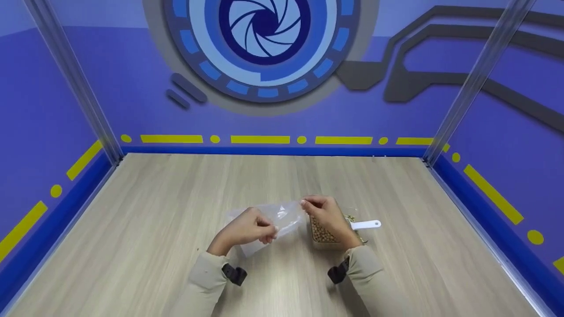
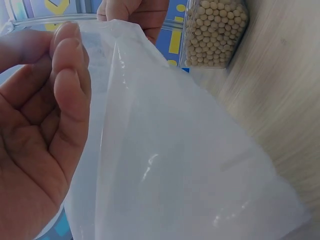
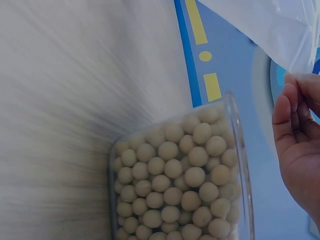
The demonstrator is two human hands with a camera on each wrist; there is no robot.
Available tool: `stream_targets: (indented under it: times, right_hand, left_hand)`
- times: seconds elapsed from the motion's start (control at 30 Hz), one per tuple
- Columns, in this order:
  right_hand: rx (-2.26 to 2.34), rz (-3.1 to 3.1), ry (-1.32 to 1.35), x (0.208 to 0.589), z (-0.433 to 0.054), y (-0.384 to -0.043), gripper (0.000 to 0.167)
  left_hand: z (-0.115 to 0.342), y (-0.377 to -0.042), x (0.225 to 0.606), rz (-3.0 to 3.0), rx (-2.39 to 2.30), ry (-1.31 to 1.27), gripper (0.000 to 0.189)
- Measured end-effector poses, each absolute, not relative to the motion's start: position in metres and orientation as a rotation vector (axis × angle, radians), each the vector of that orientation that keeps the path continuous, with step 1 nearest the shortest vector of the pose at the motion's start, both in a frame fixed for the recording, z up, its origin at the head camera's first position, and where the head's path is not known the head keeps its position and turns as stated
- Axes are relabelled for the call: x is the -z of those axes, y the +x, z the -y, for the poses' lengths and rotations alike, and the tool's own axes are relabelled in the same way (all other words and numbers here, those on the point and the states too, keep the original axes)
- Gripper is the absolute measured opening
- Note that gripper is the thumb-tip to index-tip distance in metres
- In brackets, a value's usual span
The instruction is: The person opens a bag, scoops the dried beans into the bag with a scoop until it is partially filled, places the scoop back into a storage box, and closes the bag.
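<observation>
A clear plastic bag [image 2: 165, 145] hangs between my two hands above the table. My left hand [image 1: 253, 226] pinches one edge of it between thumb and curled fingers. At the opposite edge, my right hand [image 1: 328, 215] pinches a corner of the bag with thumb and fingertips, which also shows in the right wrist view. Beneath the right hand and forearm stands a clear plastic box [image 3: 242, 165] filled with round beige beans [image 3: 172, 185]. Part of the box is hidden by that hand. A white handle [image 1: 366, 225] sticks out to the right over the box; its other end is hidden.
The wood-grain table [image 1: 176, 198] runs back to a blue printed wall [image 1: 308, 119]. Blue side panels with metal posts [image 1: 480, 75] stand at left and right. Each sleeve carries a black wrist device [image 1: 235, 274].
</observation>
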State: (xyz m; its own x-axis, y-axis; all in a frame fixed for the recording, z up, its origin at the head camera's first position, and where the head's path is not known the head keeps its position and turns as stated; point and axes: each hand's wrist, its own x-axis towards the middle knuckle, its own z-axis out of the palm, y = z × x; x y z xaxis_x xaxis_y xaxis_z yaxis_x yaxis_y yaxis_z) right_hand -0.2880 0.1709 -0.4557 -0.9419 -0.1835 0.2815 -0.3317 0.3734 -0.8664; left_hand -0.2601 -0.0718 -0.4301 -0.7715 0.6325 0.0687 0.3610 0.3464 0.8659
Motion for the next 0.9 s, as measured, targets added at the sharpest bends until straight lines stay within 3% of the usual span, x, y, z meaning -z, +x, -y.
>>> stream_targets:
  times: [0.67, 0.9]
  right_hand:
    - [-1.645, 2.534, 0.469, 0.461, -0.183, -0.292, 0.021]
    - [-1.655, 2.594, 0.485, 0.438, -0.179, -0.272, 0.023]
  left_hand:
    - [0.073, -0.261, 0.435, -2.499, -1.325, 0.918, 0.022]
    - [0.071, -0.262, 0.438, -2.654, -1.38, 0.911, 0.013]
